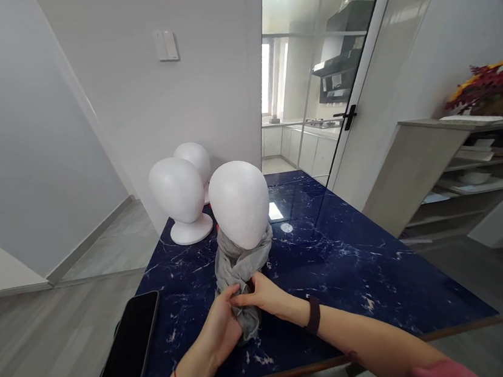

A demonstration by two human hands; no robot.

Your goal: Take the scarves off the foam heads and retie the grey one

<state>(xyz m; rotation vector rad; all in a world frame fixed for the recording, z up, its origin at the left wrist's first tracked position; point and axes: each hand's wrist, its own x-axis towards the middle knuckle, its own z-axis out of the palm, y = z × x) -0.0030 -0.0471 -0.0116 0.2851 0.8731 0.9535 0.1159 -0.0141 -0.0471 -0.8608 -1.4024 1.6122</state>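
A white foam mannequin head (240, 199) stands upright near the middle of the blue marbled table (334, 264). A thin grey scarf (233, 261) is wrapped around its neck, with its gathered end hanging toward me. My left hand (224, 320) is closed around this lower part of the scarf from the left. From the right, my right hand (262, 294) pinches the scarf just below the wrap, its fingers close to my left thumb. Part of the scarf is hidden behind my fingers, and the head's base is covered.
Two more white foam heads, a nearer one (178, 191) and a farther one (195, 158), stand at the back left. A black phone (130, 344) lies at the table's left edge. A glass door (303, 84) and a shelf unit (442, 171) are beyond the table.
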